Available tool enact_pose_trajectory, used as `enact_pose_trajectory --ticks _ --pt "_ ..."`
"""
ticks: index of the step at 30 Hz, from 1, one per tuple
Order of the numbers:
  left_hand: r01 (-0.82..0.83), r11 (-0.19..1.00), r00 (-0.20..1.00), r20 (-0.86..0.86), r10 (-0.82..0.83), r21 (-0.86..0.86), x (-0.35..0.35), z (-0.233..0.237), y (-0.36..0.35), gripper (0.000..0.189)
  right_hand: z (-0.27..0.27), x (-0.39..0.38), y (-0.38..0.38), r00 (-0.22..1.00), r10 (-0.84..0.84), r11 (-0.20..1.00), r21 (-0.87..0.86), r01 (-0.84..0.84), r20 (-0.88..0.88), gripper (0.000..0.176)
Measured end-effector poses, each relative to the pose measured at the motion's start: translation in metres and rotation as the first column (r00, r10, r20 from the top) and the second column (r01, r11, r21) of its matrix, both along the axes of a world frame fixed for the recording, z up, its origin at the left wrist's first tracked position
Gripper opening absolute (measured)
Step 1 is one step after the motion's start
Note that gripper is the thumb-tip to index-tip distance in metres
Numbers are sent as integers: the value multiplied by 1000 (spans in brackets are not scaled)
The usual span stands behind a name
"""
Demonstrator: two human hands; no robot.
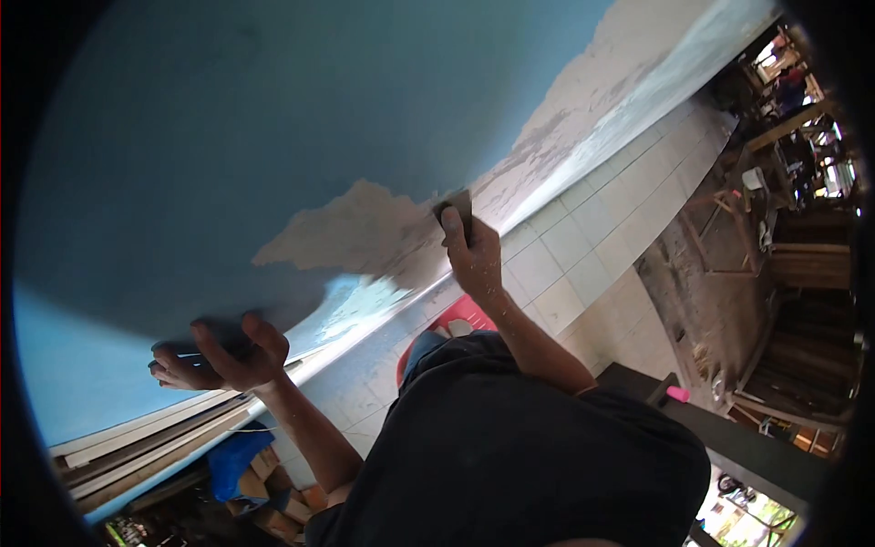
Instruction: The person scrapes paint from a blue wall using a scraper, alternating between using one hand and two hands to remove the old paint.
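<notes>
Held apart, the two hands both work close to the blue surface (246, 137). The right hand (476, 260) is closed on a small flat block (464, 204), thumb laid along its face—probably for firm, steady pressure—with the block at the edge of a pale beige patch (351, 228), where it meets the blue. The left hand (251, 360) is turned upward with bent fingers, seemingly gripping a dark thing (239, 347) that is too shadowed to identify; being low and near the surface, it probably keeps that thing within easy reach of the right. Just below the surface's bright lower edge runs a tiled area (583, 228), beside a red plastic item (463, 313) partly hidden by the person's dark shirt (547, 438). Pale specks dot the right forearm (538, 342)—perhaps dust or filler.
</notes>
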State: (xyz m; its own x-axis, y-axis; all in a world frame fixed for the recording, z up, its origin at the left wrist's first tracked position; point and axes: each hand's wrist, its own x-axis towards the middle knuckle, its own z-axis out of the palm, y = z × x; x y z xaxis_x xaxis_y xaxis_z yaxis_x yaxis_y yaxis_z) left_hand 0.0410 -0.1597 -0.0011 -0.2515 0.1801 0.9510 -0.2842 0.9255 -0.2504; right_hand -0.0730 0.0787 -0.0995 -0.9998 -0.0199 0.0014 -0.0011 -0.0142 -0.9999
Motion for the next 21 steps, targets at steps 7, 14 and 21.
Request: enact_pose_trajectory --ticks 7,14,21 --pt "-14 999 1000 15 13 49 5 -8 -6 52 7 -5 2 998 -11 1000 -7 10 -60 45" --pt "29 998 999 19 -30 63 9 -11 -6 48 24 -3 3 1000 9 998 -65 -8 11 42" --pt "-3 989 993 115 -14 145 32 -46 -22 50 15 -6 4 1000 7 1000 -15 -7 21 49"
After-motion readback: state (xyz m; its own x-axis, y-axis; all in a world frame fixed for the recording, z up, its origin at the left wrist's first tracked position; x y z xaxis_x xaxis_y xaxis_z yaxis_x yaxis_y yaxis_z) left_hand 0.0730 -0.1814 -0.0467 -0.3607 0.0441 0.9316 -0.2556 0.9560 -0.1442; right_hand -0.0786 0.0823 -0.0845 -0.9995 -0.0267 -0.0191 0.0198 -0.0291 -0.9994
